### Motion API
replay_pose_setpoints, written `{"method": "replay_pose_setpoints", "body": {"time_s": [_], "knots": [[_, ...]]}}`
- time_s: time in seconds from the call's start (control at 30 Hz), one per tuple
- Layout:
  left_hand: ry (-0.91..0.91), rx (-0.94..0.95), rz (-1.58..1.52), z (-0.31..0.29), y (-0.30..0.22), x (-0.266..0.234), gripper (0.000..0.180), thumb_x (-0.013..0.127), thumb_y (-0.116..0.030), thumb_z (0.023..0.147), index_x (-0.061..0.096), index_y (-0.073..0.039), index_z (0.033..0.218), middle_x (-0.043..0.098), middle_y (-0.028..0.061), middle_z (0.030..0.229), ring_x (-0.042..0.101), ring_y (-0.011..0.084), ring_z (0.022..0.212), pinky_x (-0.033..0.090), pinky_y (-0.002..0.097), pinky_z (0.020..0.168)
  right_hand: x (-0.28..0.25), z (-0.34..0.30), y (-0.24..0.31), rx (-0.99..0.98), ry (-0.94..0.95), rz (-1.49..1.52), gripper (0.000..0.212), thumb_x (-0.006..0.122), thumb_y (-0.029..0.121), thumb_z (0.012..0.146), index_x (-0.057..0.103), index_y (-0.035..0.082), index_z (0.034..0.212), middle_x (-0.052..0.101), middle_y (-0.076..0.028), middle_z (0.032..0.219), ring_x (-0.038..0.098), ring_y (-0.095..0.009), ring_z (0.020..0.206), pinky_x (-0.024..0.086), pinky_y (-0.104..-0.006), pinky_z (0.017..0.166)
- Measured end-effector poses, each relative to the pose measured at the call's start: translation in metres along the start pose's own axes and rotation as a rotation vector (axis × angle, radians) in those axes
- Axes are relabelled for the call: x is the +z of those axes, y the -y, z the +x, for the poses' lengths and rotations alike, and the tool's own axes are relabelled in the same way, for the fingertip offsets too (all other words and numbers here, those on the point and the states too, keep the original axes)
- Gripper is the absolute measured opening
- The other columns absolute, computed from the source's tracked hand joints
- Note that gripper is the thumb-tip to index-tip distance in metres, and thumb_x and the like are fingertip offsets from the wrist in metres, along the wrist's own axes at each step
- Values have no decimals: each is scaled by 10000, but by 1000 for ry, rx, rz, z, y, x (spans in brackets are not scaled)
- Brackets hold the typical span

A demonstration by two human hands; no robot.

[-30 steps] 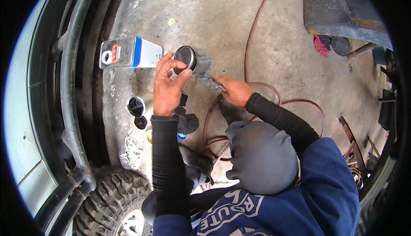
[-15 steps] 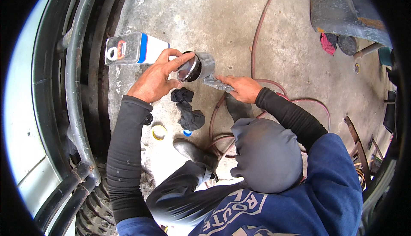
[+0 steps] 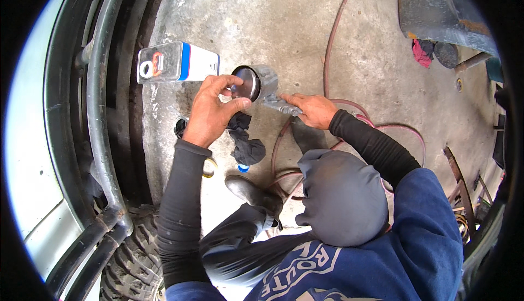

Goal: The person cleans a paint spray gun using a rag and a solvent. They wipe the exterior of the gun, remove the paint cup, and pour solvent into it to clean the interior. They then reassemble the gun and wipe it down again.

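A grey metal spray gun (image 3: 282, 105) with a wide cup (image 3: 267, 82) is held out in front of me above the floor. Its knobbed body lies in my right hand (image 3: 316, 111), closed around it with a finger stretched along the top. At the cup's dark, shiny round end (image 3: 246, 84), ringed by a bright rim, my left hand (image 3: 212, 110) has its curled fingers and thumb closed at the edge. Whether that end is a lid or an open mouth I cannot tell. A crumpled black cloth (image 3: 248, 147) lies on the floor below the left hand.
A rectangular can (image 3: 161, 63) with a blue stripe lies beyond my left hand. A reddish hose (image 3: 327, 55) loops across the concrete at right. A yellow ring (image 3: 210, 167) and blue cap (image 3: 243, 168) lie near my shoe. Black vehicle bars (image 3: 98, 82) line the left side.
My left hand has shifted right and slightly down, its fingers curling more at the cup's dark end. That round end has turned to face me more. My right hand keeps its grip.
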State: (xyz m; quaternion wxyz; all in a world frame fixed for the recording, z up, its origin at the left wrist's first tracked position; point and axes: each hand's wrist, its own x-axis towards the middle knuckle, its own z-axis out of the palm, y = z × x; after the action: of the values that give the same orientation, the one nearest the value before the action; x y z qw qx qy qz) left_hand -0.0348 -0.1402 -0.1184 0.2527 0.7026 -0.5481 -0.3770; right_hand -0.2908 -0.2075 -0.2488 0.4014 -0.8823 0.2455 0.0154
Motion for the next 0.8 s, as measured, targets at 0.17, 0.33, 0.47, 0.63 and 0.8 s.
{"method": "replay_pose_setpoints", "body": {"time_s": [0.17, 0.33, 0.47, 0.63, 0.8], "knots": [[-178, -173, 14, -1, -10, 16, 376, 811, -265, 770, 663, -20, 1013, 578, 111, 1077, 549, 171, 995, 474, 313, 815, 3, 2, 2, 7, -54, -15, 664, 565, 69, 830, 351, 127, 1456, 606, -169, 1105, 634, -381, 905, 515, -465, 796], [-169, -362, -266, 6, -14, 16, 314, 801, -283, 795, 643, -18, 857, 643, 75, 799, 604, 128, 829, 459, 251, 738, 0, 3, 7, 60, -53, -52, 624, 544, 63, 832, 375, 94, 1432, 605, -175, 1104, 646, -384, 877, 526, -464, 784], [-229, -320, -316, 7, -15, 23, 307, 801, -257, 798, 620, -10, 802, 637, 43, 709, 593, 102, 717, 460, 233, 687, -2, 5, 9, 63, -97, -89, 598, 515, 65, 842, 382, 85, 1425, 609, -184, 1090, 652, -389, 849, 531, -470, 759], [-360, -312, -100, 7, -16, 31, 412, 835, -321, 699, 599, -3, 815, 637, 104, 732, 593, 155, 663, 483, 289, 631, -1, 7, 11, 60, -165, -121, 587, 509, 67, 845, 389, 82, 1419, 611, -180, 1081, 657, -384, 825, 537, -466, 735], [-431, -319, 1, 7, -16, 32, 534, 841, -273, 688, 542, 37, 1004, 636, 123, 874, 614, 183, 794, 508, 310, 727, -1, 8, 15, 65, -128, -128, 605, 506, 55, 841, 380, 83, 1432, 611, -171, 1094, 657, -371, 851, 538, -458, 742]]}}
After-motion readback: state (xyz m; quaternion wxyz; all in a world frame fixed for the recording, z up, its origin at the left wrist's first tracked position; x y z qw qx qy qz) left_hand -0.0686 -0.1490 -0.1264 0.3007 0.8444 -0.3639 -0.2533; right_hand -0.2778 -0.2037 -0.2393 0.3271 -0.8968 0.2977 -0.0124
